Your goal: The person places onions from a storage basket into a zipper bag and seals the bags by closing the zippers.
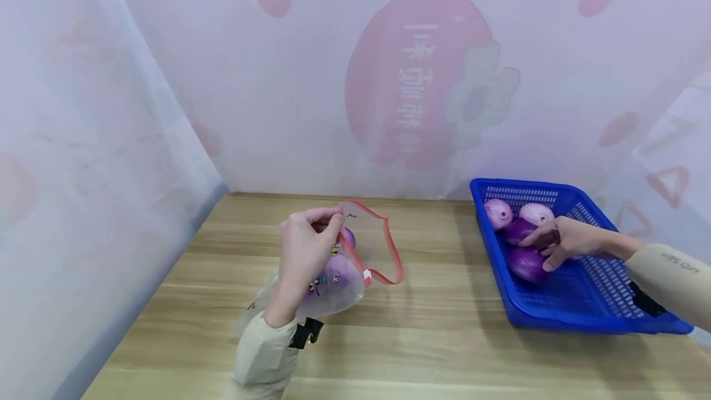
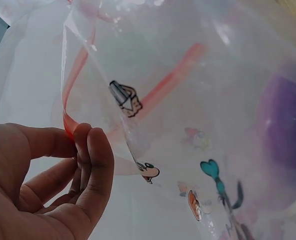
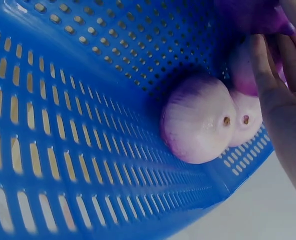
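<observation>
In the head view my left hand (image 1: 311,242) pinches the red-edged rim of a clear zip bag (image 1: 341,298) between thumb and fingers. Its mouth faces right, with a white slider on the red strip (image 2: 160,89). Purple onions (image 1: 339,270) show through the printed plastic. On the right, my right hand (image 1: 572,239) reaches into a blue basket (image 1: 597,323), its thumb and fingers about a dark purple onion (image 1: 526,265). Beside it lie another dark onion (image 1: 518,231) and two paler ones, one of them a pale onion (image 3: 200,120) near the basket's wall. My fingertips are partly hidden.
Both the bag and the basket rest on a wood-grain table (image 1: 422,344). A pale printed curtain (image 1: 311,110) hangs behind the table and along both sides. The basket has slotted walls and a raised rim.
</observation>
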A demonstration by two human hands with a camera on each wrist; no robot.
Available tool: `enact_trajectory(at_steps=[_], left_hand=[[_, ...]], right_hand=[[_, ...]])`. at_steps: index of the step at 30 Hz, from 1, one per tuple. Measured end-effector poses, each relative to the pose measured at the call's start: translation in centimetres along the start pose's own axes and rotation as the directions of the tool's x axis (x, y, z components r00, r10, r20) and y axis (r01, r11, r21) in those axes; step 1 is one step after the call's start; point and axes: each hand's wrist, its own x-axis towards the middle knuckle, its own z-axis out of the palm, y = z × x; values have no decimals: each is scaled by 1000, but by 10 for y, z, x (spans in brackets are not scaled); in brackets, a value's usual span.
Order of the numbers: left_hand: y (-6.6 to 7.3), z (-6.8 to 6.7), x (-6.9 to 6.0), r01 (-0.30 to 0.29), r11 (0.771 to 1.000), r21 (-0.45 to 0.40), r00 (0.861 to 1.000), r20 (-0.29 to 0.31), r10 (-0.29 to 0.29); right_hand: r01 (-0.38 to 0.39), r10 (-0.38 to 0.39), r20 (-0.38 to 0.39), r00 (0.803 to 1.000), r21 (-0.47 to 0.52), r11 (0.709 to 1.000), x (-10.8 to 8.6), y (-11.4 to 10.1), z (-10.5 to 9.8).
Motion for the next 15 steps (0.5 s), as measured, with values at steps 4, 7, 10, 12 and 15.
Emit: enact_trajectory(at_steps=[4, 7, 10, 12, 15], left_hand=[[-2, -4, 1, -4, 1000, 13, 1000, -7, 4], [-3, -6, 1, -4, 1000, 25, 1000, -15, 5], [-3, -8, 1, -7, 999, 37, 1000, -19, 7], [-3, -9, 1, -10, 999, 52, 1000, -21, 11], [-4, -9, 1, -10, 998, 65, 1000, -22, 12]], right_hand=[[15, -15, 22, 1000, 8, 1000, 10, -1, 5], [21, -21, 47, 999, 1, 1000, 15, -2, 8], [-2, 3, 56, 998, -18, 1000, 19, -3, 11], [-20, 21, 56, 998, -30, 999, 22, -4, 13], [-35, 36, 57, 998, -22, 999, 25, -6, 14]])
